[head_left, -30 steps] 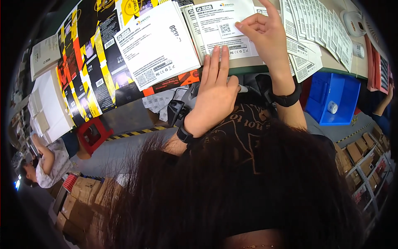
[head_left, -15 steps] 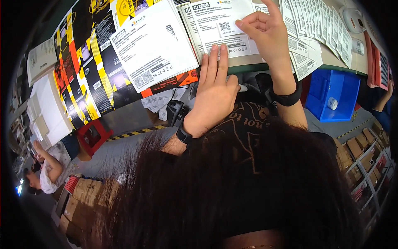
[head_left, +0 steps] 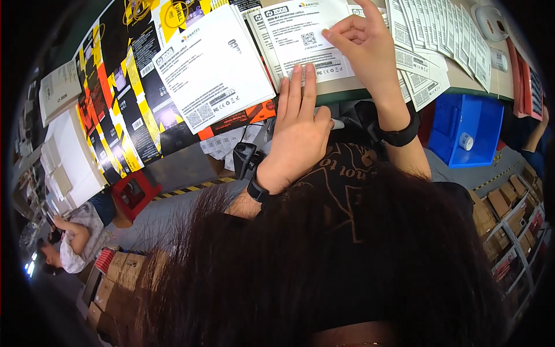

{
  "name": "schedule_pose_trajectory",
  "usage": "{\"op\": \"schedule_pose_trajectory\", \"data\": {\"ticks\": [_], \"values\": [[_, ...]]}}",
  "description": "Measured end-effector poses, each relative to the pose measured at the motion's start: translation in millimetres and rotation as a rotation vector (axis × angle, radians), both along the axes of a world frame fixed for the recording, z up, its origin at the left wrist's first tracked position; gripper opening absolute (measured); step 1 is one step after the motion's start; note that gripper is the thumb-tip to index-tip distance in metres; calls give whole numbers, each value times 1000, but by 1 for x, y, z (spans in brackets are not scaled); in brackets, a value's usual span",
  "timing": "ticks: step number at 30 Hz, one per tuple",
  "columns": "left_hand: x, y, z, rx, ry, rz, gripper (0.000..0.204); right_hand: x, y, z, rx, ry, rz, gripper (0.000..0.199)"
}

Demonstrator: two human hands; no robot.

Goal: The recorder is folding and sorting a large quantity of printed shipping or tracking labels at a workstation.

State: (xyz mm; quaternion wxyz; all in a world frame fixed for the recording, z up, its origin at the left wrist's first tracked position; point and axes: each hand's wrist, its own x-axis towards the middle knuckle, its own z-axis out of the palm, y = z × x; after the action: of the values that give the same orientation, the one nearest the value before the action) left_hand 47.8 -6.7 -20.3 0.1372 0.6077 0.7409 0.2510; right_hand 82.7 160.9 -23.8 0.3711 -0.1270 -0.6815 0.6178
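A white printed sheet (head_left: 312, 49) with a square code lies at the table's front edge, on top of other sheets. My left hand (head_left: 300, 130) rests its outstretched fingertips on the lower left edge of this sheet. Over the sheet's right side, my right hand (head_left: 373, 55) is bent, thumb tip beside the square code and fingers curled behind it. Whether a small piece is pinched there is hidden. Left of my left hand sits a stack of similar white sheets (head_left: 211, 69). To the right, many printed sheets (head_left: 436, 32) lie fanned in overlapping rows.
Black, yellow and orange printed packaging (head_left: 124, 98) covers the table's left part. A blue bin (head_left: 465, 130) with a white roll stands below the right edge. Red-orange trays (head_left: 523, 81) sit far right. A red stool (head_left: 136, 194) and a person (head_left: 81, 237) are at lower left.
My right thumb has slid slightly left, closer to the square code. My left hand stays almost in place on the sheet. The view has shifted slightly.
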Motion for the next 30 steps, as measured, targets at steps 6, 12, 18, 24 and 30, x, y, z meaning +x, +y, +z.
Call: {"op": "schedule_pose_trajectory", "data": {"ticks": [6,12,18,24,30], "values": [[0,-1,-1,-15,5,-9,18,-3,-23,36,285,-843,-218,70],[0,-1,-1,14,7,-22,18,-1,-27,14,618,-609,-413,70],[-5,-4,1,9,17,-52,17,-5,-24,1,721,-776,-423,63],[-1,-22,2,25,-55,7,16,-1,-36,14,751,-336,-136,58],[8,-23,1,-13,-144,76,19,7,-52,6,655,-452,233,69]]}}
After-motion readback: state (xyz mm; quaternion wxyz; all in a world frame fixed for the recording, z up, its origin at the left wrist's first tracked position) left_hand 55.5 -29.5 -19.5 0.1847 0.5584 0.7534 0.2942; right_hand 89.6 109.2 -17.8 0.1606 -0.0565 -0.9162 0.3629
